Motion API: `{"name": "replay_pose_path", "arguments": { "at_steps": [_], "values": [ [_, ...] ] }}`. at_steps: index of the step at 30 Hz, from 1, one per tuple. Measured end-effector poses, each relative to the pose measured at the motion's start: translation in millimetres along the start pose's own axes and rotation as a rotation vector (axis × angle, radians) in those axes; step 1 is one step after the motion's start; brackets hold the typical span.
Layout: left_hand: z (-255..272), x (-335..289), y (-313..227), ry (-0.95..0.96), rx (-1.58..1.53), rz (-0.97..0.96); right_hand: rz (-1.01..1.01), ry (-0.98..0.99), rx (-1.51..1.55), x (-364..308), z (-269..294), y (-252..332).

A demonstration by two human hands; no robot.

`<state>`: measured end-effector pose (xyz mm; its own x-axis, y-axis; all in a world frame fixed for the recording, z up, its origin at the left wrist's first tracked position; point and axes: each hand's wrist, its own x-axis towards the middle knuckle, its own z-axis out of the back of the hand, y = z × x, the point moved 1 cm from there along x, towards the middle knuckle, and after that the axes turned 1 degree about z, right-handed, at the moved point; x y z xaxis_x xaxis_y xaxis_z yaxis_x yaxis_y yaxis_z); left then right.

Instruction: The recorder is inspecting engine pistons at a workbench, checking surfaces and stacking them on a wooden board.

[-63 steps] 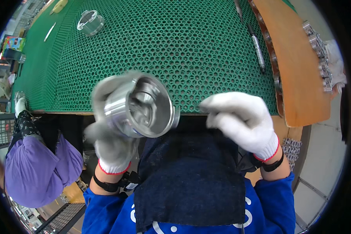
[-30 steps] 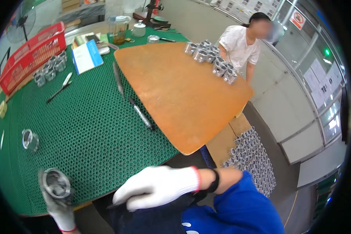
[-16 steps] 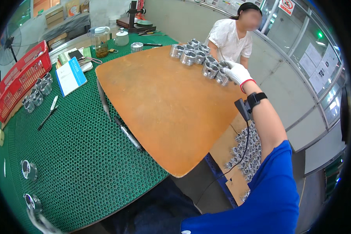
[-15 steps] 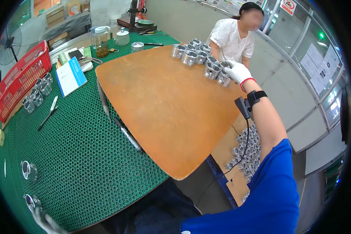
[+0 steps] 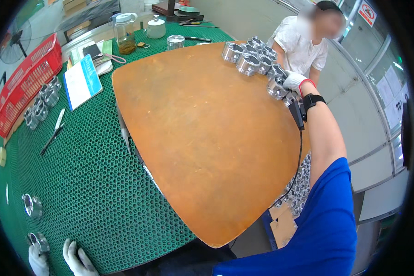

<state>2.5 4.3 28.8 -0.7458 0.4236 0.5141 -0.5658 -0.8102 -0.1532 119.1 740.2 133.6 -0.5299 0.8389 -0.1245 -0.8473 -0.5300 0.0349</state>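
At the far right of the brown board (image 5: 193, 133), my right hand (image 5: 293, 82), in a white glove with a red cuff, has its fingers curled on a silver metal piston (image 5: 276, 88). More pistons (image 5: 248, 64) stand clustered just left of it. A small black device (image 5: 297, 115) with a cable hangs at my right wrist. Low at the left edge, my left hand (image 5: 79, 261), gloved, lies over the green mat with its fingers apart and nothing in them. Beside it another gloved hand (image 5: 38, 261), its arm out of view, touches a piston (image 5: 39, 241).
On the green perforated mat (image 5: 101, 193) are another piston (image 5: 32, 205), a notebook (image 5: 83, 83), a pen-like tool (image 5: 53, 139) and a red basket (image 5: 27, 87) with several pistons before it. A jug (image 5: 125, 34) stands behind. A person in white (image 5: 303, 41) is beyond the board.
The view has shifted, so the board sits larger and lower. My right hand stays at the pistons, its fingers now lower on one. A second gloved hand has come into view at lower left.
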Motion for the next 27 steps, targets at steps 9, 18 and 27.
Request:
{"name": "replay_pose_path", "arguments": {
  "at_steps": [9,18,27],
  "values": [
    [-17.2,-35.1,41.2,-0.034,-0.136,0.118,0.115,-0.198,0.121,-48.2,-30.6,12.8],
    [-3.9,-26.2,28.5,-0.135,-0.275,0.039,0.918,-0.287,0.26,-285.1,-3.9,175.9],
    [-3.8,-44.8,54.7,-0.341,-0.561,0.088,1.571,-0.201,0.099,-403.8,-107.4,386.6]
  ]
}}
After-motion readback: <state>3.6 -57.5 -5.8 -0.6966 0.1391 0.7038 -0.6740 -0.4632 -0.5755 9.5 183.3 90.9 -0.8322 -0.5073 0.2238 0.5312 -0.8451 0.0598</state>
